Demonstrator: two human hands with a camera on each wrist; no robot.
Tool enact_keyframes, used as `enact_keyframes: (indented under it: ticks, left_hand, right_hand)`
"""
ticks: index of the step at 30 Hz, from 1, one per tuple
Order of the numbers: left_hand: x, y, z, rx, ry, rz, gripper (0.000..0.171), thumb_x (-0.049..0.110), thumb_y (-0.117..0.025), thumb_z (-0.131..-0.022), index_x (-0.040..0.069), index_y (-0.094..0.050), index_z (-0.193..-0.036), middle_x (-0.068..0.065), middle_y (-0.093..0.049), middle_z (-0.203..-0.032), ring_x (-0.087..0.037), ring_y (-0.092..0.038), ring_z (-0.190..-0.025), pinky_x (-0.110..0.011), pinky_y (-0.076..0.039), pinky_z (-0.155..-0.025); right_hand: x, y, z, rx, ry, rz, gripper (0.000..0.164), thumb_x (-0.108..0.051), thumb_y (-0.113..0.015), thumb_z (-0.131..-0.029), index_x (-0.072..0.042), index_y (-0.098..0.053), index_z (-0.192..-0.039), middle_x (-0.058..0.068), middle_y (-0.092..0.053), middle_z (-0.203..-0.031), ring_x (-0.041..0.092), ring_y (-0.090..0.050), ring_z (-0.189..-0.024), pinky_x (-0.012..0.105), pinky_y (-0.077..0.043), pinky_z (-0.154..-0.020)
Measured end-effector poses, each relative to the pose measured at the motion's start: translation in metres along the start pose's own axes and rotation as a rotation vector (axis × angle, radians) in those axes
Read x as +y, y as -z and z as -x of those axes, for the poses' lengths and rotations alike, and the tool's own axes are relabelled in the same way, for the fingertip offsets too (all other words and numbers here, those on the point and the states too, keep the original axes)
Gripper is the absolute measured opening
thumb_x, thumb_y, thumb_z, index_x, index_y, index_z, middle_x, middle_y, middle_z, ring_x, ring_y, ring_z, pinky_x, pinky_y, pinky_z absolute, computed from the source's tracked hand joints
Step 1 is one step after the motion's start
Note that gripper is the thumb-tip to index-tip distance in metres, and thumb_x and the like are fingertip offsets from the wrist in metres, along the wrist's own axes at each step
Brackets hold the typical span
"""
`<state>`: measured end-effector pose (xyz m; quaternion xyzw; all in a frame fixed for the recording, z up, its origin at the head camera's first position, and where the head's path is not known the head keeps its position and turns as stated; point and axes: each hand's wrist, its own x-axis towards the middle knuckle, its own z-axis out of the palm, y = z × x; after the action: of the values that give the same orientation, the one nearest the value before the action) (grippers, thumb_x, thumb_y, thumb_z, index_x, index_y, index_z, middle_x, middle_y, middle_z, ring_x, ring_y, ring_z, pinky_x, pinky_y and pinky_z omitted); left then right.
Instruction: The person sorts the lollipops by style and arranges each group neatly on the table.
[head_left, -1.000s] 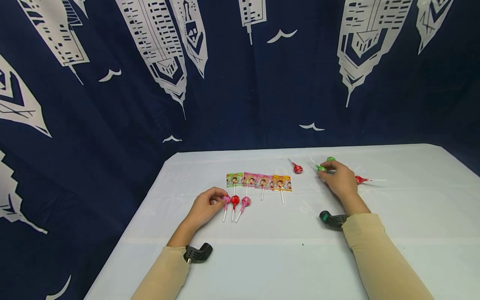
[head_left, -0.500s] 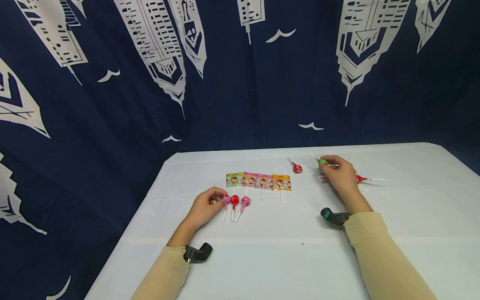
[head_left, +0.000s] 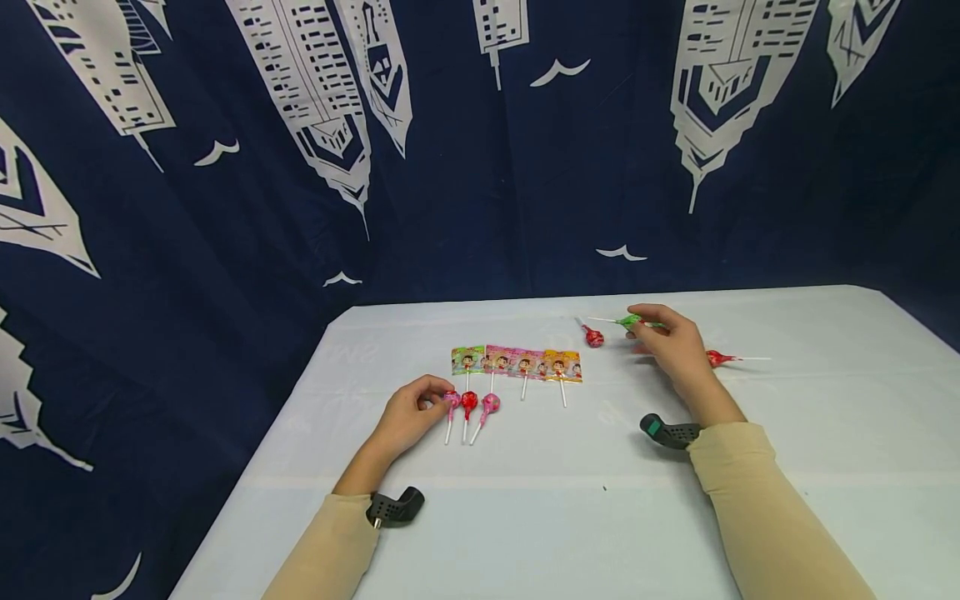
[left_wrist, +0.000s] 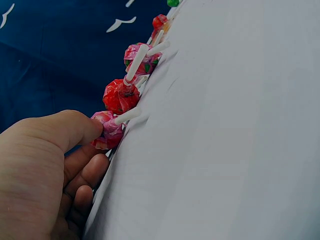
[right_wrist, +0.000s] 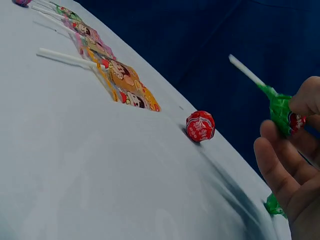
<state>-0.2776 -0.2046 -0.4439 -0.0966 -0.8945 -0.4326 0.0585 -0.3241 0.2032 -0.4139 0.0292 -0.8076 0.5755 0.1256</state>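
My left hand (head_left: 407,419) pinches the leftmost pink lollipop (left_wrist: 111,136) between thumb and fingers, its white stick pointing toward me. Beside it lie a red lollipop (head_left: 469,402) and another pink lollipop (head_left: 490,404), forming a short row. Over the right part of the table, my right hand (head_left: 677,350) holds a green lollipop (right_wrist: 281,111) by its wrapped head, raised off the cloth, with the stick pointing left. A second green lollipop (right_wrist: 273,206) shows partly behind the right hand's fingers.
Flat-wrapped lollipops in green, pink and orange (head_left: 562,365) line up behind the left row. A red lollipop (head_left: 593,337) lies left of the right hand, another red lollipop (head_left: 717,358) by its wrist. A white cloth covers the table (head_left: 525,517); a dark blue curtain (head_left: 465,208) hangs behind.
My right hand has lifted the green lollipop and carried it slightly left and back, its stick swinging level. The left hand has stayed on the pink lollipop.
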Motion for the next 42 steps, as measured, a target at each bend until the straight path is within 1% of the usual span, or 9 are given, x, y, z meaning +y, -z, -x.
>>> enact_keyframes:
  ticks: [6, 13, 18, 23, 26, 30, 33, 39, 42]
  left_hand:
    - [0.000, 0.000, 0.000, -0.001, 0.000, 0.002, 0.017, 0.015, -0.073, -0.089, 0.018, -0.072, -0.106, 0.001, -0.067, -0.087, -0.014, -0.051, -0.076, -0.023, -0.039, -0.067]
    - [-0.002, 0.000, 0.000, -0.005, 0.000, 0.008, 0.017, 0.014, -0.073, -0.089, 0.018, -0.072, -0.106, 0.000, -0.068, -0.088, -0.014, -0.052, -0.078, -0.023, -0.040, -0.068]
    - [-0.001, 0.000, 0.000, -0.003, -0.004, 0.007, 0.018, 0.014, -0.073, -0.089, 0.018, -0.072, -0.106, 0.001, -0.068, -0.088, -0.013, -0.052, -0.078, -0.022, -0.040, -0.069]
    - [-0.001, 0.000, 0.000, 0.004, -0.020, 0.008, 0.019, 0.011, -0.072, -0.088, 0.018, -0.072, -0.106, 0.000, -0.067, -0.087, -0.012, -0.051, -0.077, -0.023, -0.040, -0.069]
    - [-0.003, -0.001, 0.000, 0.016, -0.041, 0.003, 0.019, 0.010, -0.071, -0.087, 0.017, -0.072, -0.105, 0.000, -0.067, -0.086, -0.011, -0.050, -0.076, -0.023, -0.039, -0.068]
    - [-0.004, -0.002, 0.000, 0.026, -0.077, -0.014, 0.020, 0.010, -0.070, -0.086, 0.014, -0.071, -0.105, 0.000, -0.067, -0.085, -0.010, -0.051, -0.074, -0.022, -0.040, -0.067]
    - [-0.004, -0.001, 0.000, 0.018, -0.069, -0.009, 0.020, 0.011, -0.070, -0.087, 0.015, -0.071, -0.106, 0.000, -0.067, -0.086, -0.011, -0.051, -0.075, -0.023, -0.040, -0.068]
    - [-0.003, 0.000, -0.001, 0.001, -0.033, 0.000, 0.019, 0.012, -0.071, -0.088, 0.017, -0.072, -0.107, 0.000, -0.068, -0.087, -0.011, -0.052, -0.077, -0.022, -0.040, -0.070]
    - [-0.003, 0.000, -0.001, 0.001, -0.032, 0.004, 0.019, 0.012, -0.072, -0.088, 0.017, -0.072, -0.107, 0.000, -0.068, -0.087, -0.011, -0.052, -0.078, -0.022, -0.040, -0.070]
  right_hand:
    - [-0.010, -0.003, 0.000, -0.089, 0.001, -0.115, 0.037, -0.019, -0.057, -0.100, -0.004, -0.054, -0.134, -0.005, -0.056, -0.115, -0.001, -0.068, -0.087, 0.022, -0.058, -0.073]
    - [-0.020, -0.011, 0.001, -0.239, 0.010, -0.085, 0.037, -0.023, -0.065, -0.097, -0.007, -0.057, -0.129, -0.004, -0.057, -0.119, 0.009, -0.069, -0.094, 0.024, -0.057, -0.080]
    - [-0.021, -0.020, 0.002, -0.322, 0.054, -0.066, 0.036, -0.021, -0.068, -0.095, -0.004, -0.060, -0.126, -0.001, -0.065, -0.112, 0.010, -0.070, -0.092, 0.027, -0.057, -0.081]
    - [-0.023, -0.029, 0.004, -0.388, 0.042, -0.067, 0.042, -0.019, -0.069, -0.094, -0.001, -0.058, -0.130, 0.013, -0.061, -0.128, 0.011, -0.070, -0.095, 0.024, -0.057, -0.082]
    - [-0.025, -0.034, 0.005, -0.423, 0.028, -0.056, 0.042, -0.018, -0.069, -0.094, 0.000, -0.058, -0.130, 0.018, -0.061, -0.130, 0.011, -0.068, -0.095, 0.024, -0.055, -0.083]
    - [-0.028, -0.040, 0.007, -0.456, 0.032, -0.026, 0.039, -0.016, -0.069, -0.093, -0.001, -0.060, -0.129, 0.017, -0.066, -0.119, 0.016, -0.067, -0.090, 0.030, -0.055, -0.085]
    - [-0.031, -0.045, 0.009, -0.486, 0.046, -0.028, 0.038, -0.015, -0.069, -0.093, -0.001, -0.062, -0.127, 0.020, -0.068, -0.110, 0.022, -0.067, -0.086, 0.035, -0.055, -0.084]
    - [-0.035, -0.057, 0.012, -0.547, 0.051, -0.053, 0.035, -0.011, -0.070, -0.091, -0.002, -0.064, -0.124, 0.018, -0.063, -0.122, 0.015, -0.070, -0.088, 0.032, -0.059, -0.081]
    - [-0.037, -0.063, 0.014, -0.581, 0.068, -0.034, 0.035, -0.010, -0.071, -0.090, -0.001, -0.065, -0.123, 0.018, -0.065, -0.120, 0.017, -0.070, -0.087, 0.032, -0.059, -0.079]
